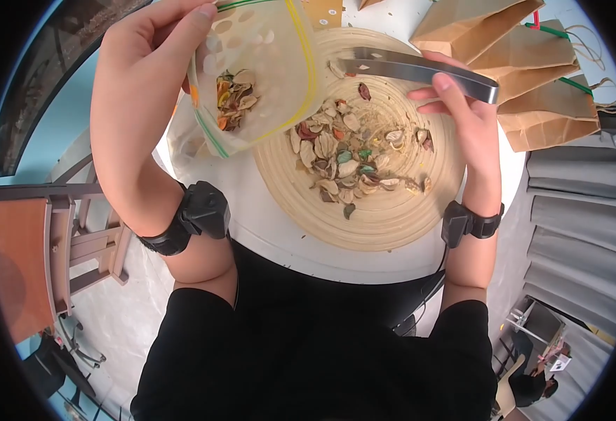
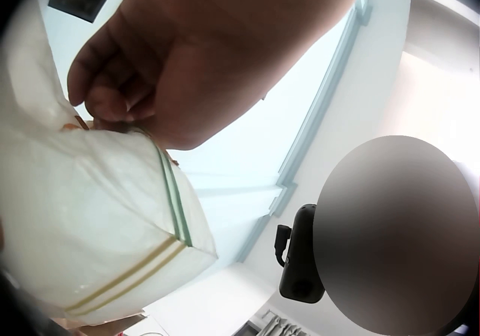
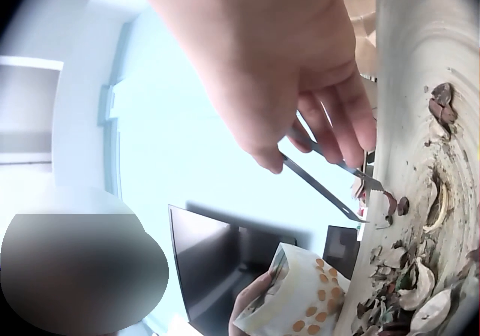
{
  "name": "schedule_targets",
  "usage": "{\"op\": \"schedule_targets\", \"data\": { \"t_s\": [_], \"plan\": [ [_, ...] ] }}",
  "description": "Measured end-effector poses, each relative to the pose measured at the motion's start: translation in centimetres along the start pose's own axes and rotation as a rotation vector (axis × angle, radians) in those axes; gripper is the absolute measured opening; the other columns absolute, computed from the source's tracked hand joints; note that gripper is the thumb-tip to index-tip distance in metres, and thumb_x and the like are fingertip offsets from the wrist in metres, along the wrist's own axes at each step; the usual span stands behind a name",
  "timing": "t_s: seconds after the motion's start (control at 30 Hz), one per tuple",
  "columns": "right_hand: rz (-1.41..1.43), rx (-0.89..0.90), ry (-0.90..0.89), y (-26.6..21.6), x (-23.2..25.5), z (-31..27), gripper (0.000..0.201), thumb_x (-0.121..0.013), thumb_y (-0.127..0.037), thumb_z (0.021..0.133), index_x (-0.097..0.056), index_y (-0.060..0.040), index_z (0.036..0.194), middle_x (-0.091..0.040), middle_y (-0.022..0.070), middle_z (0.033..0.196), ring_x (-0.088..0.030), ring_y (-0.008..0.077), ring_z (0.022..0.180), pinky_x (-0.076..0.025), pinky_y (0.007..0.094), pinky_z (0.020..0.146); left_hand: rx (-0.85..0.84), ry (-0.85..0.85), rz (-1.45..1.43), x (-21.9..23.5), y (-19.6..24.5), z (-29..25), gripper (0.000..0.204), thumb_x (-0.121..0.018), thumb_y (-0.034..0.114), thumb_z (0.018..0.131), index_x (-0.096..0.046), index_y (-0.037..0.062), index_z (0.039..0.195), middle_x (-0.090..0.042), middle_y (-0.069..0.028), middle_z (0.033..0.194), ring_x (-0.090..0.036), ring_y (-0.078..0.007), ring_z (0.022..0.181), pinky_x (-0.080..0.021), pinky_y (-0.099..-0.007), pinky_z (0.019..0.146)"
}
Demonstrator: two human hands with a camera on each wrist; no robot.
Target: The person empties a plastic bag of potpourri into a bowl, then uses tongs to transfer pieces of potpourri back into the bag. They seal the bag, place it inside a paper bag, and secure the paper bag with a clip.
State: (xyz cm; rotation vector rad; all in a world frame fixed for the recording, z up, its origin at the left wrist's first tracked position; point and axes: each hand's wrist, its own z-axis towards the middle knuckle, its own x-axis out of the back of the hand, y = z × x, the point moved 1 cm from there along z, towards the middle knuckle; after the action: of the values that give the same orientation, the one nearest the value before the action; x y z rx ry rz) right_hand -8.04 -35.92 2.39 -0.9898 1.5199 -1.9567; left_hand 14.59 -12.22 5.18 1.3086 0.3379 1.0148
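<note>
The left hand [image 1: 157, 49] pinches the edge of a zip bag [image 1: 280, 84] with a green and a yellow seal line; dried petals [image 1: 238, 102] lie inside it. In the left wrist view the fingers of the left hand [image 2: 142, 66] curl at the rim of the bag [image 2: 90, 208]. The right hand [image 1: 462, 112] holds metal tongs [image 1: 420, 69] between thumb and fingers, tips over the far part of a round woven tray [image 1: 364, 235]. Petals and leaves [image 1: 336, 158] are spread on the tray. In the right wrist view the tong arms [image 3: 322, 190] stand apart near a dark red petal [image 3: 390, 202].
Brown paper bags [image 1: 546, 105] with twine handles stand at the back right of the white round table [image 1: 245, 224]. A brown wooden table [image 1: 17, 259] is at the left, grey curtains [image 1: 574, 210] are at the right, and a seated person [image 1: 529, 386] is at the lower right.
</note>
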Motion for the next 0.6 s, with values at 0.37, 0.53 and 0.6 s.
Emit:
{"op": "schedule_targets", "data": {
  "t_s": [0.37, 0.53, 0.6],
  "plan": [
    [0.032, 0.078, -0.162, -1.3, -0.6, -0.8, 0.028, -0.067, -0.013, 0.09, -0.066, 0.0013, 0.114, -0.07, 0.0078, 0.096, -0.067, 0.0122, 0.084, -0.052, 0.0245, 0.072, 0.019, 0.12, -0.008, 1.7, -0.5, 0.1, 0.023, -0.061, 0.013, 0.093, -0.071, -0.0007, 0.109, -0.069, -0.0008, 0.092, -0.055, -0.0038, 0.08, -0.041, -0.0171, 0.07],
    [-0.119, 0.078, -0.22, -1.1, -1.5, -1.4, 0.03, -0.069, -0.013, 0.089, -0.066, -0.0026, 0.117, -0.071, 0.0051, 0.096, -0.065, 0.0106, 0.088, -0.051, 0.0245, 0.077, 0.065, 0.115, -0.001, 2.3, -0.7, 0.3, 0.024, -0.062, 0.014, 0.093, -0.071, -0.0009, 0.11, -0.069, -0.0014, 0.093, -0.056, -0.0047, 0.08, -0.041, -0.0173, 0.071],
    [-0.165, 0.07, -0.2, -1.2, -0.7, -1.6, 0.027, -0.071, -0.014, 0.087, -0.069, -0.0032, 0.111, -0.072, 0.0047, 0.089, -0.064, 0.0085, 0.08, -0.05, 0.0228, 0.072, 0.067, 0.124, 0.026, 2.5, -0.9, 0.2, 0.025, -0.062, 0.014, 0.093, -0.071, -0.0011, 0.111, -0.069, -0.0015, 0.094, -0.056, -0.0048, 0.08, -0.041, -0.0173, 0.072]
  ]
}}
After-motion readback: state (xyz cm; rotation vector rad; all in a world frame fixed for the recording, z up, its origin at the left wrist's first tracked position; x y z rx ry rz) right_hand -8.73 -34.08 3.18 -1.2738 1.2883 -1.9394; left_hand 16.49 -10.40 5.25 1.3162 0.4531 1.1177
